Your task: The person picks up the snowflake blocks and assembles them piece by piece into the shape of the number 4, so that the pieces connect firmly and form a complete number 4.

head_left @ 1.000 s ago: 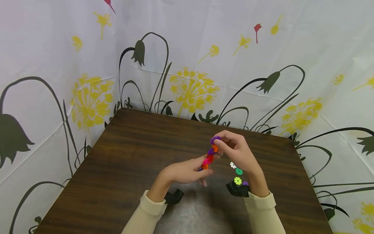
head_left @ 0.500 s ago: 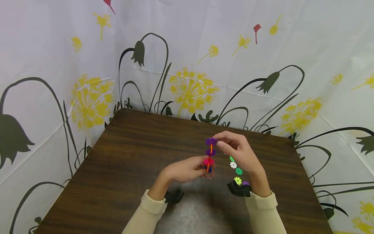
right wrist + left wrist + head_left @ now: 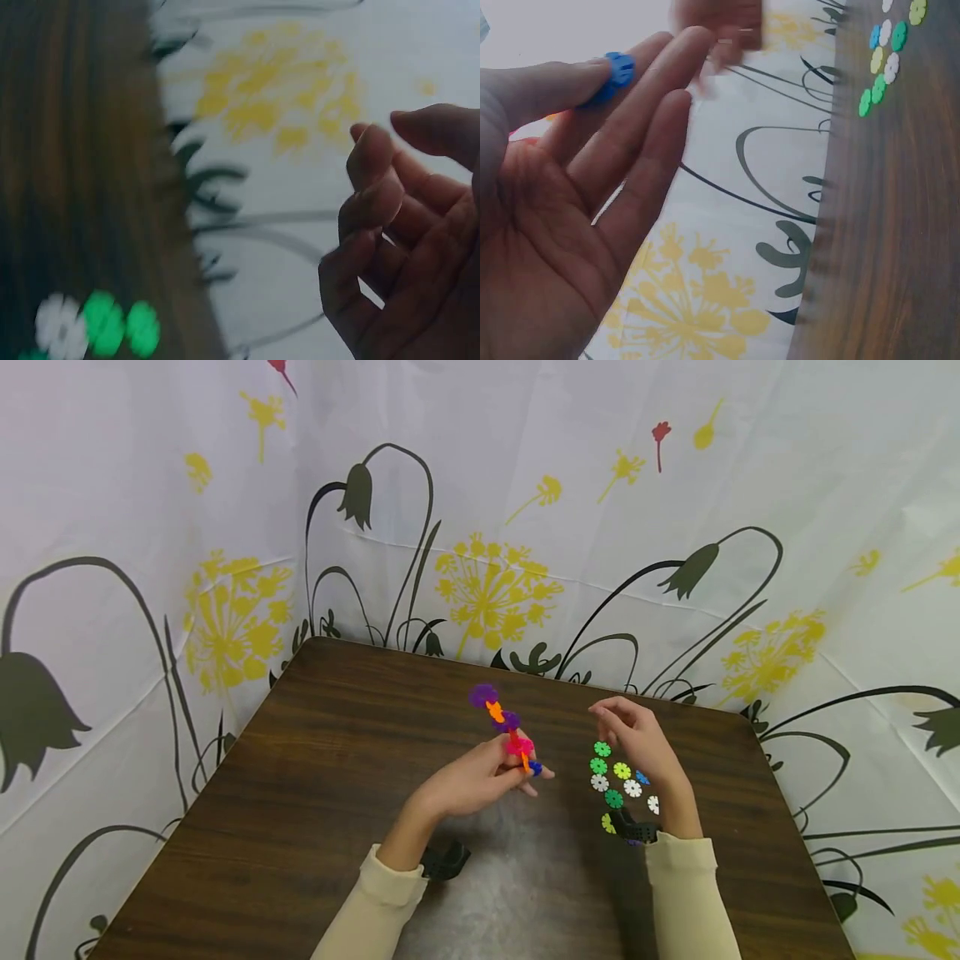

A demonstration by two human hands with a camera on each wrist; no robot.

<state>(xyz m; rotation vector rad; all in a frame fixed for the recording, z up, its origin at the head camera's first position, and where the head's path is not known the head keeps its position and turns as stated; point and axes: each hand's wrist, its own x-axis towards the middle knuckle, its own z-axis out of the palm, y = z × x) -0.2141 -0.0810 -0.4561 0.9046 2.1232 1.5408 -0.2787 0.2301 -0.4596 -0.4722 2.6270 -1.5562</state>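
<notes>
My left hand (image 3: 463, 782) pinches the lower end of a chain of interlocking flower-shaped plastic discs (image 3: 507, 721). The chain leans up and to the left, with purple, orange, red and pink pieces showing. At its bottom is a blue disc (image 3: 621, 69), held between thumb and index finger in the left wrist view, the other fingers extended. My right hand (image 3: 645, 745) is away from the chain, over the table to the right, its fingers loosely bent with nothing between them (image 3: 371, 161).
Loose flower discs lie on the table near my right hand, among them a green disc (image 3: 602, 749), a yellow disc (image 3: 622, 770) and a white disc (image 3: 632, 788). The dark wooden table (image 3: 360, 710) backs onto a flower-printed curtain (image 3: 465, 468).
My right hand has let go of the chain's purple top disc and moved right. The chain, in my left hand, now tilts left. More loose discs are visible beside my right hand.
</notes>
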